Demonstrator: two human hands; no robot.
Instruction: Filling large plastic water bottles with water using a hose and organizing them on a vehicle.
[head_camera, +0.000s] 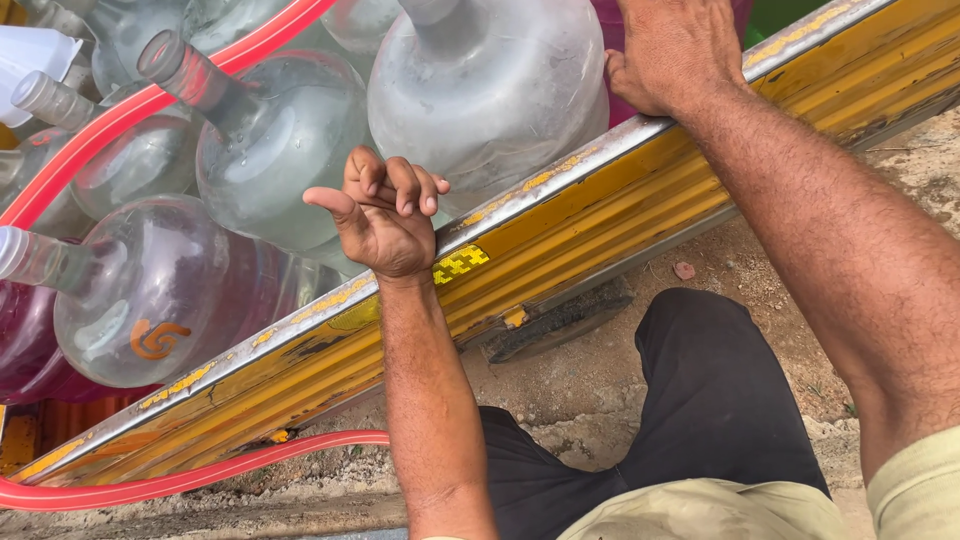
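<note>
My left hand hovers over the metal rim of a yellow truck-bed side wall, fingers curled with the thumb out, holding nothing that I can see. My right hand rests flat on the same rim further right, next to a large clear water jug. Several big clear water jugs lie on their sides in the bed, among them one just left of my left hand and one with an orange mark.
A red hose runs across the jugs and another stretch of red hose lies along the ground below the side wall. Dirt ground and my dark trouser leg are below.
</note>
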